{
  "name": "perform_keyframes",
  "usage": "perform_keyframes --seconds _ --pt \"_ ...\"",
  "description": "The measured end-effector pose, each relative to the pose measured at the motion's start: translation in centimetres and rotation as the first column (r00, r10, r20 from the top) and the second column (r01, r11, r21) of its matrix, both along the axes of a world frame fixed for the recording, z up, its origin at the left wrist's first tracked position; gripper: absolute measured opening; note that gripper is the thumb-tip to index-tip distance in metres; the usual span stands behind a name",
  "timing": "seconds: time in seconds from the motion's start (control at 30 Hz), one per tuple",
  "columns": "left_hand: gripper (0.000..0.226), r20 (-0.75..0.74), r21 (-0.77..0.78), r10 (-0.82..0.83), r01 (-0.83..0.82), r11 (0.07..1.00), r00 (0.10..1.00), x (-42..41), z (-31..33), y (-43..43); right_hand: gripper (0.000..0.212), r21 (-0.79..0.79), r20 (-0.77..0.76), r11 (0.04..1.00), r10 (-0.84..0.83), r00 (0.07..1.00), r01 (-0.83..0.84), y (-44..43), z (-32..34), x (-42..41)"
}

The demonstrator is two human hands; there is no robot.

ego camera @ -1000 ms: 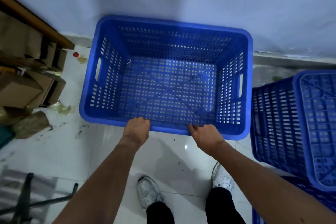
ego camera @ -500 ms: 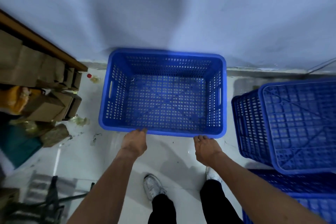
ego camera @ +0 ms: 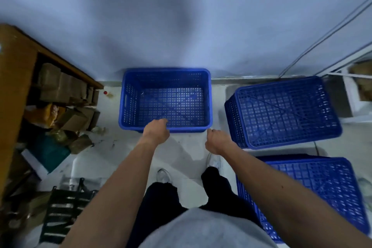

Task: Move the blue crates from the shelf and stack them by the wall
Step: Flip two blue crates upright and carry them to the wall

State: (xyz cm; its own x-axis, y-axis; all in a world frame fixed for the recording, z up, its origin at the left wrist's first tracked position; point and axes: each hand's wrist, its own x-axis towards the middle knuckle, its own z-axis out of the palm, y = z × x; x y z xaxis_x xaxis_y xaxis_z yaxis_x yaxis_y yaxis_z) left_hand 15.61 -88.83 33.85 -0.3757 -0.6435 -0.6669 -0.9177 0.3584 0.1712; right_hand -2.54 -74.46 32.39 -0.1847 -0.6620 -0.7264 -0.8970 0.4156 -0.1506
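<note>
An upright blue crate [ego camera: 165, 78] stands on the white floor, its far side against the wall. My left hand [ego camera: 156, 132] hovers over the crate's near rim with loosely curled fingers and holds nothing. My right hand [ego camera: 216, 140] is just off the crate's near right corner, apart from it and also empty. To the right, an upside-down blue crate [ego camera: 281, 110] sits near the wall. Another upside-down crate [ego camera: 322, 193] lies closer to me at my right side.
A wooden shelf [ego camera: 18, 86] with cardboard boxes [ego camera: 60, 86] fills the left side, with clutter on the floor below it. A black metal frame [ego camera: 64, 213] lies at the lower left. Cables [ego camera: 322, 42] run down the wall at right, beside a white rack [ego camera: 352, 78].
Both hands have come off the crate's near rim. The view has pulled up and back, so the crate looks smaller and both upside-down crates show at the right.
</note>
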Motion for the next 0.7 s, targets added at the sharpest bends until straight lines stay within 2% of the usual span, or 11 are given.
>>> perform_keyframes --seconds 0.17,0.27,0.4,0.5,0.7 --pt "0.032 -0.064 0.005 -0.075 0.075 0.997 0.995 -1.3 1.7 3.1 0.041 0.041 -0.055 0.988 -0.147 0.988 0.150 4.7 3.6 0.5" --pt "0.011 -0.086 0.054 -0.157 0.162 0.985 0.984 -1.7 2.1 5.1 0.044 0.053 -0.094 0.946 -0.313 0.945 0.318 8.1 4.8 1.4" --pt "0.028 -0.191 0.058 -0.249 0.264 0.963 0.950 -2.1 2.6 7.8 0.048 0.059 -0.148 0.870 -0.477 0.867 0.489 13.1 6.1 4.1" --pt "0.015 -0.230 0.048 -0.353 0.373 0.927 0.907 -2.7 3.5 9.4 0.050 0.075 -0.165 0.809 -0.566 0.808 0.582 16.3 6.8 6.7" --pt "0.044 -0.224 0.077 -0.491 0.518 0.852 0.842 -2.8 5.7 14.7 0.045 0.019 -0.180 0.646 -0.749 0.638 0.763 23.7 8.9 12.8"
